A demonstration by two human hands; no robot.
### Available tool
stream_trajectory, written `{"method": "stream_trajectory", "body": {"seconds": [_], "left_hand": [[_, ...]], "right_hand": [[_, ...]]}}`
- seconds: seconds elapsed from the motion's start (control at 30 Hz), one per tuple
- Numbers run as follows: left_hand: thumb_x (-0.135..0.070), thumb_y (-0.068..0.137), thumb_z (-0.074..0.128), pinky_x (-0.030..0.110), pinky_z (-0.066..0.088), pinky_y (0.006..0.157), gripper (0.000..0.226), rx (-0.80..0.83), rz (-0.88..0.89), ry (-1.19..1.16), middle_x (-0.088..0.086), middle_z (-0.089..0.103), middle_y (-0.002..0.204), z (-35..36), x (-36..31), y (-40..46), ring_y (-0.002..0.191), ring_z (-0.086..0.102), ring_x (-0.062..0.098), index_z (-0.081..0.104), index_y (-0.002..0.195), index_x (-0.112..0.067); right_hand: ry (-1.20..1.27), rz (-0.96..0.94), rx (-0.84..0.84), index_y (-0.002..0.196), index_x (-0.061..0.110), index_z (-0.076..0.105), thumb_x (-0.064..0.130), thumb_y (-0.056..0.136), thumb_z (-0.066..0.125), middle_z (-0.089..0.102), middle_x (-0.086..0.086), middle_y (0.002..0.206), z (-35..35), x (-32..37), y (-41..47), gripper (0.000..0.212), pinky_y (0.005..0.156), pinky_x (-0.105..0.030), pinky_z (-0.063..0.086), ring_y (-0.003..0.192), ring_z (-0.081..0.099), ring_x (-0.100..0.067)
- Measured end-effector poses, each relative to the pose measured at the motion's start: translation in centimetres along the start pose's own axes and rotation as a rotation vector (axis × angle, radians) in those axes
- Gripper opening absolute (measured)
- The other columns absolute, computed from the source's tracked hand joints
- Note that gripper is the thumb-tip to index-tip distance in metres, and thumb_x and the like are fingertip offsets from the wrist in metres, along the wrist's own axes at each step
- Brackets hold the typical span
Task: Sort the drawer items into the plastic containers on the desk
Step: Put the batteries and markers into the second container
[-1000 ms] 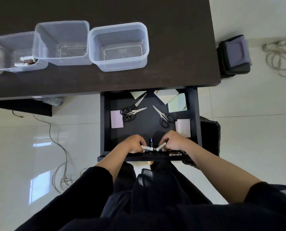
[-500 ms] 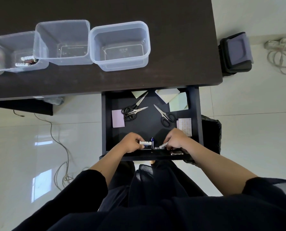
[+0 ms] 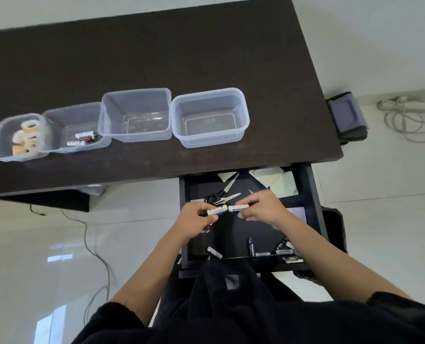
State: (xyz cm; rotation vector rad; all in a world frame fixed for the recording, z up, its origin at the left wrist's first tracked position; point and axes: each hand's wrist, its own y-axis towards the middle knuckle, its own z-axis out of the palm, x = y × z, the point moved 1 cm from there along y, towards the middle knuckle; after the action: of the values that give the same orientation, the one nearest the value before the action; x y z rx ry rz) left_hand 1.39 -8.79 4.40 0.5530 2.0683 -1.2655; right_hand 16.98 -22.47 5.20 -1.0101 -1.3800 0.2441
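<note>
On the dark desk (image 3: pixel 157 58), two tubs hold tape rolls (image 3: pixel 25 137) and batteries (image 3: pixel 82 139); two are empty. At six o'clock, left hand (image 3: pixel 196 219) and right hand (image 3: pixel 261 209) each pinch a battery (image 3: pixel 216 210) over the drawer (image 3: pixel 310 219). Scissors (image 3: pixel 221 194), notes and more batteries wait.

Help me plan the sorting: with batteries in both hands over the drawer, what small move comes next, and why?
Probably carry them left to the second container, since it already holds batteries. The left hand and right hand each pinch a white battery above the drawer.
</note>
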Motion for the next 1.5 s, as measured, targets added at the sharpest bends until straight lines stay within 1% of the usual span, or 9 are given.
{"method": "stream_trajectory", "body": {"seconds": [0.2, 0.4, 0.57, 0.7, 0.97, 1.07, 1.13, 1.27, 1.5], "left_hand": [[-0.005, 0.085, 0.066, 0.027, 0.048, 0.057, 0.013, -0.036, 0.051, -0.044, 0.005, 0.060, 0.064, -11.8, -0.2, -0.6, 0.053, 0.053, 0.016, 0.070, 0.096, -0.011], [-0.002, 0.084, 0.066, 0.028, 0.049, 0.056, 0.015, -0.169, 0.104, -0.063, 0.007, 0.063, 0.067, -25.1, 1.5, -1.4, 0.053, 0.054, 0.015, 0.071, 0.095, -0.011], [-0.009, 0.086, 0.067, 0.028, 0.052, 0.064, 0.015, -0.273, 0.090, -0.021, 0.009, 0.067, 0.078, -34.2, 1.7, -1.1, 0.063, 0.059, 0.017, 0.070, 0.100, -0.014], [-0.010, 0.085, 0.066, 0.021, 0.045, 0.056, 0.009, -0.356, 0.144, 0.099, 0.003, 0.063, 0.068, -38.6, 1.0, 1.1, 0.057, 0.055, 0.012, 0.070, 0.090, -0.015], [-0.006, 0.081, 0.064, 0.025, 0.043, 0.054, 0.012, -0.318, 0.135, 0.363, 0.006, 0.064, 0.076, -40.4, 0.1, 6.4, 0.067, 0.056, 0.018, 0.073, 0.090, -0.005], [-0.002, 0.083, 0.060, 0.028, 0.049, 0.068, 0.023, -0.273, 0.146, 0.317, 0.006, 0.071, 0.093, -40.2, 0.6, 6.8, 0.075, 0.060, 0.017, 0.073, 0.101, -0.010], [-0.001, 0.085, 0.057, 0.022, 0.045, 0.080, 0.032, -0.264, 0.170, 0.313, 0.005, 0.068, 0.114, -40.2, 0.9, 6.8, 0.097, 0.063, 0.018, 0.068, 0.113, -0.012], [0.005, 0.085, 0.047, 0.029, 0.046, 0.097, 0.046, -0.316, 0.234, 0.266, 0.002, 0.053, 0.139, -40.3, 1.4, 6.4, 0.121, 0.055, 0.022, 0.061, 0.125, -0.014], [-0.002, 0.089, 0.053, 0.023, 0.043, 0.096, 0.036, -0.457, 0.298, 0.129, -0.001, 0.062, 0.127, -38.0, 2.5, 4.3, 0.118, 0.056, 0.016, 0.062, 0.121, -0.016]], "right_hand": [[0.073, -0.138, -0.055, 0.089, 0.011, 0.075, -0.009, 0.069, 0.076, 0.069, 0.001, 0.062, 7.7, 8.8, 1.4, 0.028, 0.061, -0.019, 0.055, 0.058, 0.063, -0.009], [0.107, -0.261, -0.061, 0.089, 0.010, 0.076, -0.009, 0.068, 0.076, 0.070, 0.000, 0.066, 18.0, 17.5, 4.1, 0.029, 0.061, -0.021, 0.056, 0.060, 0.065, -0.010], [0.101, -0.328, -0.071, 0.081, 0.024, 0.075, -0.007, 0.070, 0.074, 0.069, -0.010, 0.076, 24.7, 23.5, 6.3, 0.033, 0.082, -0.040, 0.058, 0.071, 0.065, -0.022], [-0.075, -0.458, -0.237, 0.094, 0.013, 0.077, -0.002, 0.070, 0.075, 0.070, -0.001, 0.071, 27.4, 27.6, 8.5, 0.028, 0.064, -0.032, 0.054, 0.059, 0.059, -0.010], [-0.412, -0.498, -0.390, 0.095, 0.010, 0.076, 0.003, 0.078, 0.069, 0.075, -0.005, 0.096, 30.1, 30.5, 12.5, 0.020, 0.071, -0.019, 0.045, 0.085, 0.065, -0.014], [-0.436, -0.525, -0.402, 0.090, 0.010, 0.077, 0.004, 0.079, 0.068, 0.075, -0.007, 0.088, 30.7, 30.4, 12.8, 0.016, 0.067, -0.022, 0.046, 0.079, 0.066, -0.018], [-0.425, -0.522, -0.414, 0.090, 0.008, 0.077, 0.004, 0.078, 0.068, 0.075, -0.008, 0.088, 31.0, 30.1, 13.2, 0.016, 0.069, -0.024, 0.047, 0.081, 0.067, -0.020], [-0.372, -0.478, -0.371, 0.111, 0.006, 0.069, 0.006, 0.078, 0.070, 0.070, -0.008, 0.111, 31.2, 29.7, 13.4, 0.033, 0.084, -0.021, 0.047, 0.101, 0.065, -0.019], [-0.280, -0.598, -0.312, 0.116, 0.010, 0.065, 0.002, 0.080, 0.069, 0.066, -0.004, 0.117, 30.2, 28.6, 11.4, 0.037, 0.087, -0.014, 0.044, 0.104, 0.061, -0.012]]}}
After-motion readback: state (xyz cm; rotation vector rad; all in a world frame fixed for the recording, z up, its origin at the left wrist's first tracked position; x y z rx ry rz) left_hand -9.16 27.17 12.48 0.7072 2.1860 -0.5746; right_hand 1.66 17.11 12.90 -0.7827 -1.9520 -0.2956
